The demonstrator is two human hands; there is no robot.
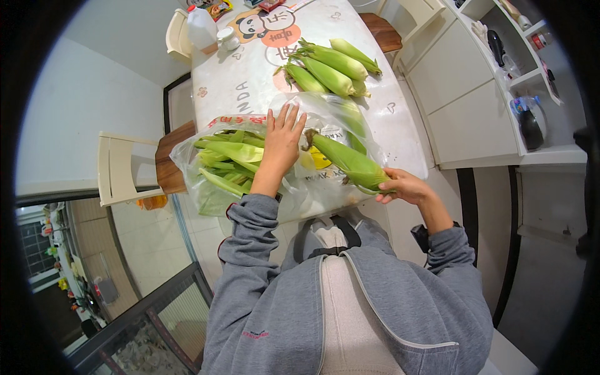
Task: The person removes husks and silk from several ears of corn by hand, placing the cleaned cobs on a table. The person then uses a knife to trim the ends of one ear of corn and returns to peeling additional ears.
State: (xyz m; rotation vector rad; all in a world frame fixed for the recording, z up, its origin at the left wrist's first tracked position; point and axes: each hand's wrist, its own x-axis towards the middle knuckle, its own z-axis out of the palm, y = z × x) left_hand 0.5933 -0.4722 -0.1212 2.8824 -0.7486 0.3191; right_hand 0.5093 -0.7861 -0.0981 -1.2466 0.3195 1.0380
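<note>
My right hand (404,186) grips the stem end of an ear of corn (349,160) in its green husk, the brown silk at its tip pointing away from me to the left. Fingers spread, my left hand (282,136) is over a clear plastic bag (300,199) and holds nothing; whether it touches the bag I cannot tell. Loose green husks (229,157) fill the bag's left part. Another green ear (355,123) shows under the plastic at the right. Beyond the bag lies a pile of several unpeeled ears (328,70).
The table (220,84) wears a printed cover. A jug with a red cap (201,30) and a small white jar (228,39) stand at the far left. Chairs with wooden seats (176,157) flank the table. A white shelf unit (473,93) stands to the right.
</note>
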